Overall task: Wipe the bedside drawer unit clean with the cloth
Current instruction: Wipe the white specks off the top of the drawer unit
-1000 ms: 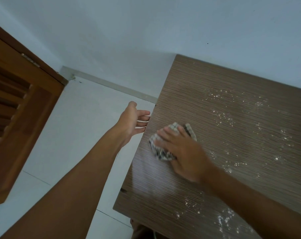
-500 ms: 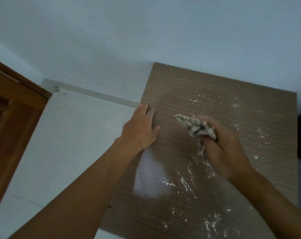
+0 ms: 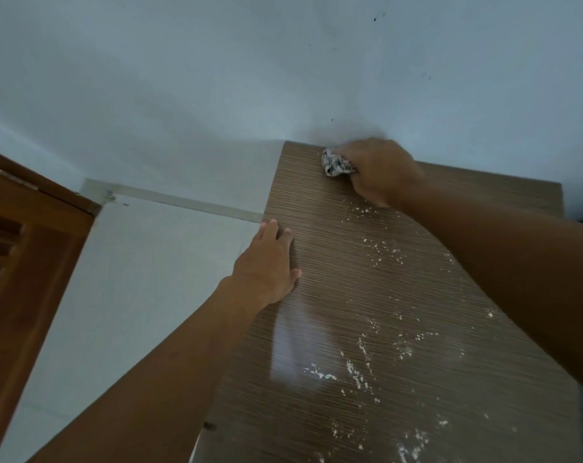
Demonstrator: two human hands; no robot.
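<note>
The bedside drawer unit (image 3: 317, 262) has a brown wood-grain top, seen from above, with white powdery specks scattered over its middle and near parts. My right hand (image 3: 380, 172) is at the top's far left corner by the wall, closed around a bunched checked cloth (image 3: 335, 163) that presses on the surface. My left hand (image 3: 268, 267) lies flat on the unit's left edge, fingers together and pointing away, holding nothing.
A pale blue-grey wall (image 3: 283, 78) rises right behind the unit. White floor tiles (image 3: 143, 279) lie to the left, with a skirting strip (image 3: 183, 202) along the wall. A brown louvred wooden door (image 3: 26, 262) stands at the far left.
My right hand carried the cloth from the top's near middle to the far left corner by the wall. My left hand settled flat on the left edge. The view tilted up.
</note>
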